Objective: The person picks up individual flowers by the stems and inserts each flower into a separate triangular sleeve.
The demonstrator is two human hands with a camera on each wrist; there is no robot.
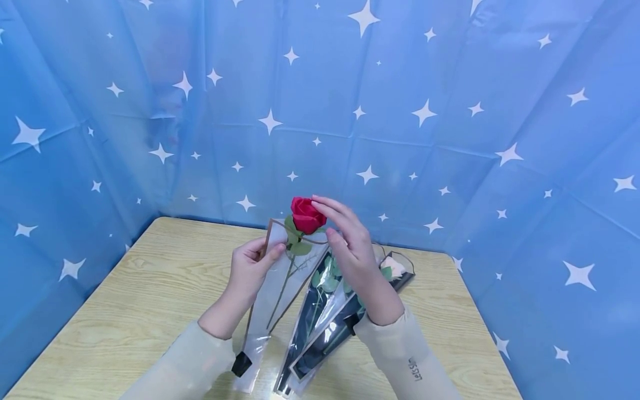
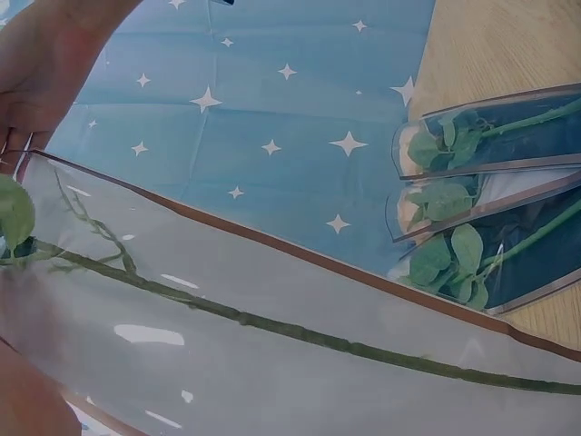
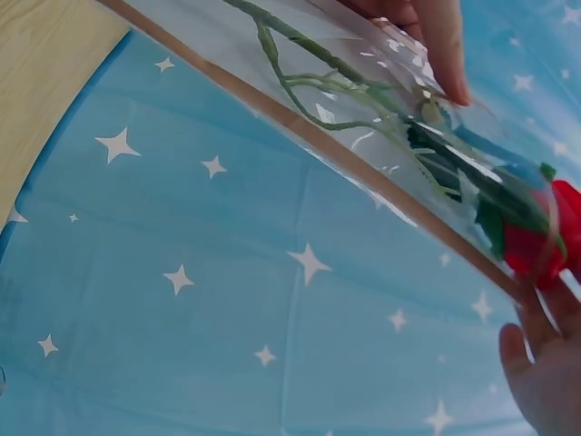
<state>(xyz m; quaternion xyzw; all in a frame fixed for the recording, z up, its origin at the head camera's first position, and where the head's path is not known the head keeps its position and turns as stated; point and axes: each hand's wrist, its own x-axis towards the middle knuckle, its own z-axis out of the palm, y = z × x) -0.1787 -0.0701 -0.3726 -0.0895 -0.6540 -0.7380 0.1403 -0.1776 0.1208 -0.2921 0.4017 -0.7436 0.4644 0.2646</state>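
In the head view, a red rose with green leaves stands out at the top of a clear and white flower sleeve edged in brown. My left hand pinches that sleeve near its upper left side, thumb in front. The rose's long green stem runs down inside the film in the left wrist view. Against the bloom's right side rest the fingertips of my right hand, its fingers fairly straight. The right wrist view also has the right hand just below the red petals.
Several dark-backed sleeves with pale roses lie fanned on the wooden table, under and beside the right forearm; one pale rose shows at the right. A blue star-patterned curtain hangs behind the table's far edge and along both sides.
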